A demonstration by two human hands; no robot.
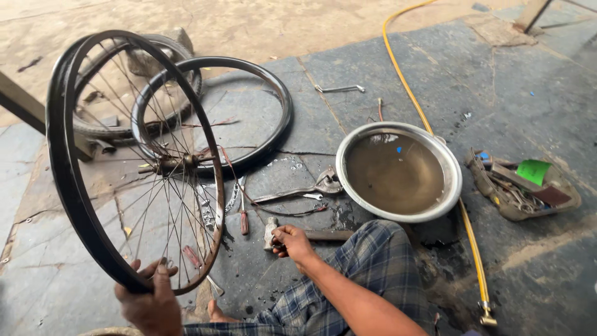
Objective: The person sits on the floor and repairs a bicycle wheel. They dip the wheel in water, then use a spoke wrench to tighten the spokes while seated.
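Left hand point(149, 302) fingers grip the rim of the upright spoked bicycle wheel point(68, 180); right hand point(292, 242) fingers close around a hammer point(311, 235) lying on the floor point(497, 93).

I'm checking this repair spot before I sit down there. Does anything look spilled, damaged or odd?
The metal basin holds murky brown water, and the stone floor beside it shows dark wet patches. Tools lie scattered loose on the floor, among them a screwdriver. The left hand props the spoked wheel upright; the right hand grips a hammer.
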